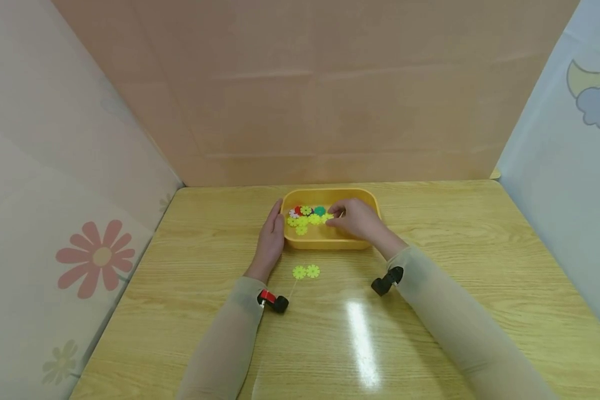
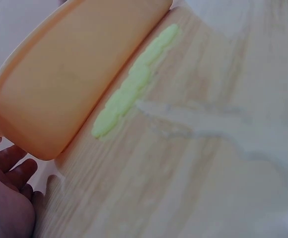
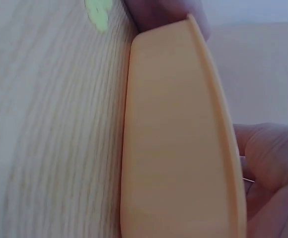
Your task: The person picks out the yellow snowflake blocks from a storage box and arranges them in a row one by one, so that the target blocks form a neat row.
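A yellow-orange plastic tray (image 1: 330, 244) holds several yellow snowflake discs (image 1: 302, 220), with a green disc (image 1: 320, 210) and some red and white ones among them. Inside the tray, my right hand (image 1: 357, 218) pinches a yellow snowflake disc (image 1: 326, 218) between thumb and fingers; in the right wrist view the tray wall hides its fingertips. My left hand (image 1: 270, 244) lies against the outside of the tray's left end, fingers extended along the wall. Two yellow snowflake discs (image 1: 306, 271), side by side and touching, lie flat on the table in front of the tray.
The wooden table (image 1: 205, 311) extends around the tray. Behind it rises a brown-pink covered wall (image 1: 310, 111). Pale printed panels stand at the left (image 1: 55, 139) and right (image 1: 555, 194). Each wrist carries a small black camera mount.
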Demonstrator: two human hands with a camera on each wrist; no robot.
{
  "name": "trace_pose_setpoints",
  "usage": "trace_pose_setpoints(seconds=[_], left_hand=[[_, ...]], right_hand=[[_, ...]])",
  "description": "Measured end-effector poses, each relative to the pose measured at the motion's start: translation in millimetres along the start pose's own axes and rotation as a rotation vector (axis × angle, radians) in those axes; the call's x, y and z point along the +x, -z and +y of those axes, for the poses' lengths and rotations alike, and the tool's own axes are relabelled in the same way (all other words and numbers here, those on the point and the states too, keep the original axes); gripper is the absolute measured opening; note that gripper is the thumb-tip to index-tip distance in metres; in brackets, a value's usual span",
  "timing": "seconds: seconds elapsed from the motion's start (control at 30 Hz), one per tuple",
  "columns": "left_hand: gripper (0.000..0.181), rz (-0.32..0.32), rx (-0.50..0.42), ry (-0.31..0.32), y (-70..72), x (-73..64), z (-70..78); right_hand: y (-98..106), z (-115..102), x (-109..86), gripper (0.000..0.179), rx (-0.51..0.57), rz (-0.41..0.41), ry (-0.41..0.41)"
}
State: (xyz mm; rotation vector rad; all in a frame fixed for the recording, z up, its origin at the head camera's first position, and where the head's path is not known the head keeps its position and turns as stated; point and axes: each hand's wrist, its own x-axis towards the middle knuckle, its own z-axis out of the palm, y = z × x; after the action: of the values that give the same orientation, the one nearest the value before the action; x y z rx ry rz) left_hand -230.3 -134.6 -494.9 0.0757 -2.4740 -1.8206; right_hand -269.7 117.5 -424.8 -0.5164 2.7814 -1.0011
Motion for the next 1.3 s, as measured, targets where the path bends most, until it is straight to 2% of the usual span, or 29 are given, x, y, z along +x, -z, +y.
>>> trace_pose_setpoints(seconds=[0.3,0.63,1.0,1.3], left_hand=[[0.056,0.000,0.013,-0.004,1.2,0.4,1.1],[0.056,0.002,0.005,-0.008,0.9,0.5,0.5],[0.056,0.002,0.007,-0.016,1.0,0.5,0.2],[0.056,0.002,-0.003,-0.024,1.2,-0.3,0.1]], right_hand=[[2,-11,-22.6,0.034,0.027,0.033,0.058],[3,-23,-51.7,0.029,0.038,0.069,0.133],[-3,-27,-78.3,0.026,0.056,0.084,0.229],[-12,-25,-94.8,0.024,0.024,0.060,0.259]])
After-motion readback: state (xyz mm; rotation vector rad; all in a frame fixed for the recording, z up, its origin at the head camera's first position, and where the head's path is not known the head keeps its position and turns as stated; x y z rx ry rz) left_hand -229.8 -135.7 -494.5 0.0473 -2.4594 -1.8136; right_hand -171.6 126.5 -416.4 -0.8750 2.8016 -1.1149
